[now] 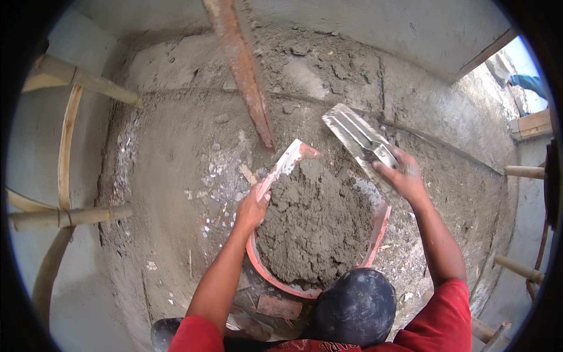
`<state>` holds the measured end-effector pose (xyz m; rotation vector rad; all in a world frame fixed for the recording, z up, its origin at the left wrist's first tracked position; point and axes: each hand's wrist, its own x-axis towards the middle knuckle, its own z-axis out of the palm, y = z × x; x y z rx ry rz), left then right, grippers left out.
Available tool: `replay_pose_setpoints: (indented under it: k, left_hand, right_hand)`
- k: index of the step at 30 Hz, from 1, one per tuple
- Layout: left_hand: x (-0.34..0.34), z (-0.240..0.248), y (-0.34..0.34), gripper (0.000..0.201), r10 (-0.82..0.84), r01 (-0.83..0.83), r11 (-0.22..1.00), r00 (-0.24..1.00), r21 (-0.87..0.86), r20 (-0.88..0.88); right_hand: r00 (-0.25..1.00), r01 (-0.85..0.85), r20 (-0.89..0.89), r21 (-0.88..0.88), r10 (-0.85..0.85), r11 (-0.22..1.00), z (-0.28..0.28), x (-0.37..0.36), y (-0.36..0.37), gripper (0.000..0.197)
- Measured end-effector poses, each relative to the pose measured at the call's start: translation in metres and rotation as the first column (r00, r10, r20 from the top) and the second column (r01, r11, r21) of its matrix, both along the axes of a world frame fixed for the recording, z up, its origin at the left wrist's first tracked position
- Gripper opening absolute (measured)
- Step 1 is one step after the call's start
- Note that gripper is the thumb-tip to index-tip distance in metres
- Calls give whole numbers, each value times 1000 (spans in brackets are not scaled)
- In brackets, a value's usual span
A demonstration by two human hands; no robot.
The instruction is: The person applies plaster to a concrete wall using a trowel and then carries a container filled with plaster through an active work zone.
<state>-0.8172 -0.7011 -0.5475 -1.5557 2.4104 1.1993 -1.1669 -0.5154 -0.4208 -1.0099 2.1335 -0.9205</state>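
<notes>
Grey mortar (314, 226) is filling much of the orange tub (380, 229), so I am judging that plenty is waiting unused; beyond, the floor (334, 67) is showing rough, lumpy patches. On my feed, the left hand (251, 209) is gripping the tub's left rim; the right hand (406, 175) is grasping the trowel (355, 136) near its far-right side.

I find the floor (167, 158) grey-brown, uneven and littered. Directly on it, before me, sits the pan (380, 226). I record pale chips (206, 221) scattered left of the pan, and a tan scrap (247, 174) near its rim. A reddish slab (280, 307) lies on my side; grey lumps (300, 50) lie toward the far wall.
</notes>
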Motion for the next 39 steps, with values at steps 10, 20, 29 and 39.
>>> replay_pose_setpoints:
  k: [10, 20, 29, 39]
  left_hand:
    - [-20, 13, -3, 45, 26, -17, 999, 971, -39, 240]
    - [-30, 31, -8, 42, 69, -49, 997, 902, -58, 426]
    - [-19, 23, -11, 36, 81, -68, 996, 958, -57, 275]
    - [-13, 15, -6, 50, 103, -101, 995, 991, -22, 82]
  right_hand:
    - [978, -189, -57, 157, 200, 969, -65, -69, -221, 55]
    - [948, 211, -172, -285, -266, 935, -106, -13, -402, 46]
    - [880, 378, -52, -525, -472, 763, -138, -11, -404, 44]
    - [729, -32, -618, -463, -296, 886, -61, -105, -209, 42]
